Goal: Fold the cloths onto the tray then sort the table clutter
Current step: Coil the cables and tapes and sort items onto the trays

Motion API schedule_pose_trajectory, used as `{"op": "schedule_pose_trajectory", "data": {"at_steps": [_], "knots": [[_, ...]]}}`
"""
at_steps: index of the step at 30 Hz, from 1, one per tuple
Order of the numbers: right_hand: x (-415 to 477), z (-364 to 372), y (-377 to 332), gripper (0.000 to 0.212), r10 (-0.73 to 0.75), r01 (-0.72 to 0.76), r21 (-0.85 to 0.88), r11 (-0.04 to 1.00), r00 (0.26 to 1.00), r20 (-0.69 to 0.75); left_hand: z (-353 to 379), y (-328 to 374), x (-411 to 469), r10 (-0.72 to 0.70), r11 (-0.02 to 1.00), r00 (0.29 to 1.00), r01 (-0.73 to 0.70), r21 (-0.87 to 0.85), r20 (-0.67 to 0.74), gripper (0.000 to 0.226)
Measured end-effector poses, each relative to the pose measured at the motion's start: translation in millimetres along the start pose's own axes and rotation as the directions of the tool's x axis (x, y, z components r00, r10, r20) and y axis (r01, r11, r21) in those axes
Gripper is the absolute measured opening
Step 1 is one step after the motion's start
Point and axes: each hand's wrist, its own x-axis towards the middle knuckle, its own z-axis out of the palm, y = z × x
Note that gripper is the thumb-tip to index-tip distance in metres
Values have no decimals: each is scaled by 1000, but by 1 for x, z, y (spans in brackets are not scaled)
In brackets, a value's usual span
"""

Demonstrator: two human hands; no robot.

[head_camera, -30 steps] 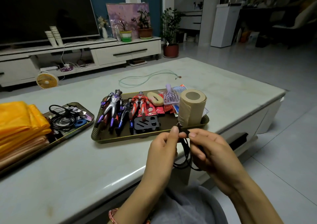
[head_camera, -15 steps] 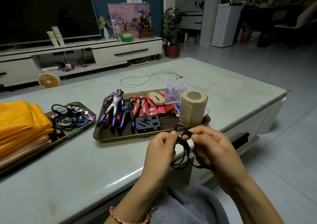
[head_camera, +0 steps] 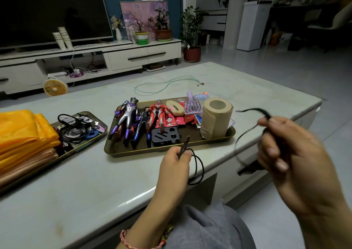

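Note:
My left hand (head_camera: 174,163) pinches one end of a thin black cord (head_camera: 199,169) in front of the table's near edge; a loop hangs below the fingers. My right hand (head_camera: 285,149) grips the cord's other end, blurred, off to the right. Folded orange cloths (head_camera: 22,134) lie stacked on the left tray (head_camera: 99,122), beside black cables (head_camera: 71,127). The middle tray (head_camera: 167,150) holds toy figures (head_camera: 142,120), a paper roll (head_camera: 216,117), a hairbrush (head_camera: 192,105) and red packets.
A pale green cord (head_camera: 167,84) lies loose on the marble table (head_camera: 76,182) behind the middle tray. The table's right edge ends near my right hand. A TV stand, a small fan (head_camera: 55,87) and potted plants stand beyond.
My hands were together at the tray's front edge; now my right hand has pulled away to the right and up, drawing the black cord out between them.

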Motion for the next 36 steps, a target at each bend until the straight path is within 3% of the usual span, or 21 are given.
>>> {"op": "schedule_pose_trajectory", "data": {"at_steps": [3, 5, 7, 9, 10, 13, 16, 21, 26, 30, 36], "knots": [[-8, 8, 16, 16, 97, -82, -214, 973, 993, 62, 1, -3, -3, 101, 990, 994, -103, 93, 34, 20], [-10, 12, 33, 12, 19, -7, -329, 944, 999, 32, 2, -4, -7, 161, 972, 983, -174, 155, 89, 21], [-6, 10, 55, 14, -183, 144, -581, 801, 983, -8, 3, -2, -8, 222, 947, 967, -244, 208, 122, 22], [-3, 10, 75, 29, -245, 167, -766, 620, 969, 13, 4, -3, -9, 280, 928, 954, -297, 223, 107, 24], [-3, 10, 83, 34, -189, 155, -774, 614, 981, 46, 4, -3, -8, 297, 923, 948, -315, 220, 113, 26], [-4, 13, 95, 28, 24, 87, -592, 801, 984, 178, 4, -1, -7, 250, 963, 950, -265, 58, 190, 27], [-2, 10, 99, 22, -8, 100, -439, 893, 979, 206, 3, -1, -4, 131, 988, 944, -100, -115, 302, 28], [2, 6, 113, 23, -202, 227, -547, 806, 974, 106, 5, -6, -2, 206, 975, 936, -221, 22, 284, 29], [7, 10, 118, 12, -353, 292, -607, 739, 935, 20, 10, -5, -2, 61, 987, 946, -10, -158, 318, 31], [9, 9, 122, 13, -316, 272, -633, 724, 948, 46, 7, -6, -2, -87, 952, 925, 187, -243, 370, 37], [11, 1, 119, 31, -346, 200, -735, 648, 937, -50, 11, -10, 4, -106, 974, 968, 147, -171, 229, 33]]}}
